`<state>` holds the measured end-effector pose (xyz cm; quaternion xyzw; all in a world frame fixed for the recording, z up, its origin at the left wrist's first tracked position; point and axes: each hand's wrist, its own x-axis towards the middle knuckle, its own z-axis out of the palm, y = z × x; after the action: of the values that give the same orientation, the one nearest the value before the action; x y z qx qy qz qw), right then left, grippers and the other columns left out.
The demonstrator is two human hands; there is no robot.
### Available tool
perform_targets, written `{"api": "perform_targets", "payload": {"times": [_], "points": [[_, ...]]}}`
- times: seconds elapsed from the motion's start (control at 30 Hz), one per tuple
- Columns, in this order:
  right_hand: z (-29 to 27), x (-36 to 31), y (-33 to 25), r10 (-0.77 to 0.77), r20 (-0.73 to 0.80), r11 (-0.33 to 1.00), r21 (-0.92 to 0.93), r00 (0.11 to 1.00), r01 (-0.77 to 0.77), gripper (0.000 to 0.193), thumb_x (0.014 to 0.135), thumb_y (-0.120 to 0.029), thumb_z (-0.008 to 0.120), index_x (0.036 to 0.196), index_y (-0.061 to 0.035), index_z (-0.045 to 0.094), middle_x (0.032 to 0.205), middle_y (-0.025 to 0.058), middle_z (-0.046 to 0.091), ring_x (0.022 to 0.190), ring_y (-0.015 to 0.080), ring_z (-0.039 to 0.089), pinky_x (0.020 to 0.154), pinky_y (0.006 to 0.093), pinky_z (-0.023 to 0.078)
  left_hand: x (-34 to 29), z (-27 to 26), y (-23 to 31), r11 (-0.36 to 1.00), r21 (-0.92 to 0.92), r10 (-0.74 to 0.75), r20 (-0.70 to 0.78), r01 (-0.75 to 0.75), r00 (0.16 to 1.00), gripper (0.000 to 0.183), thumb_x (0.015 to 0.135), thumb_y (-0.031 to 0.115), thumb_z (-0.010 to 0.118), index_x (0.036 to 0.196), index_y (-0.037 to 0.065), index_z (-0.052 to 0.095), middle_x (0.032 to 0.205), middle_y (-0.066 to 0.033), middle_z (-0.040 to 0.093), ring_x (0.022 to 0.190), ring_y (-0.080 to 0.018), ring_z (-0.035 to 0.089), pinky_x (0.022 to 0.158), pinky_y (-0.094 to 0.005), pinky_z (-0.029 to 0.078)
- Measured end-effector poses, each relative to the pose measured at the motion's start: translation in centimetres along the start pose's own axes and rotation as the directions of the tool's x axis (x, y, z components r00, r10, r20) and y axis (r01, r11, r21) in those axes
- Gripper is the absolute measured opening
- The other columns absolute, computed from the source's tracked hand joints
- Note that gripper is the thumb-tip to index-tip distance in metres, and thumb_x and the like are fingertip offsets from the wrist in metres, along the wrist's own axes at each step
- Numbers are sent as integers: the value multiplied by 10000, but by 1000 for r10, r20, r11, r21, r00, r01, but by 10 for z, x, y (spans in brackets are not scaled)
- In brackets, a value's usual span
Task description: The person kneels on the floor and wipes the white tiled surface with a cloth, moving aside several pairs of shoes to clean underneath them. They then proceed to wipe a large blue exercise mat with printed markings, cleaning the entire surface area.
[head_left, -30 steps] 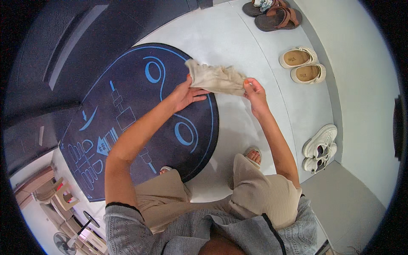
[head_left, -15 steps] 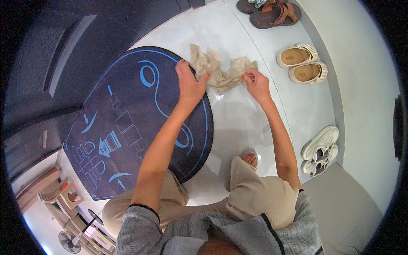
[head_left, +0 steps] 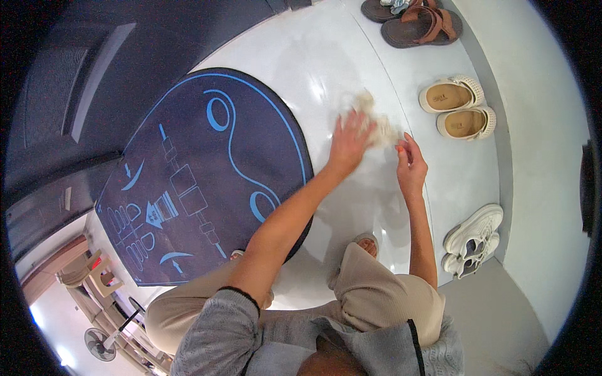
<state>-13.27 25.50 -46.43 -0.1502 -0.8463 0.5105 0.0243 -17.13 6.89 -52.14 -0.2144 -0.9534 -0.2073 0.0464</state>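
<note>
In the head view, the left hand (head_left: 350, 145) is spread over a pale cloth (head_left: 384, 133), its blurred fingers apart and lying across the crumpled fabric. The right hand (head_left: 411, 166) is at the cloth's right end, thumb and fingers bent toward it; whether they grip it cannot be told. The cloth is over the white floor (head_left: 351, 213), right of the dark mat (head_left: 276, 156) with blue line drawings; blur hides whether it touches the floor. Farther right, along the wall (head_left: 539, 163), stand brown-strapped sandals (head_left: 407, 37), cream clogs (head_left: 446, 97) and white sneakers (head_left: 471, 235). Beige trousers (head_left: 389, 294) show below the hands.
</note>
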Motion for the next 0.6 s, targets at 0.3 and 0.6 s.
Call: {"api": "perform_targets", "payload": {"times": [0.3,0.6], "points": [[-37,3,9,1,-60,999,36,998,1,341,986,-139,581,1309,-28,594,1064,136,721,957,190,691,861,304,516,-22,-47,-37,983,78,-168,-12,168,986,697,857,257,689,1494,274,408,1550,-260,272,1417,-510,243,1123,-654,215],[-54,-2,15,-2,-90,993,121,996,13,361,984,-85,556,1340,-23,564,1025,131,730,938,170,690,829,304,538,24,4,14,990,-106,100,41,-95,994,750,786,-27,564,1424,361,490,1553,-217,299,1439,-472,235,1141,-677,162]]}}
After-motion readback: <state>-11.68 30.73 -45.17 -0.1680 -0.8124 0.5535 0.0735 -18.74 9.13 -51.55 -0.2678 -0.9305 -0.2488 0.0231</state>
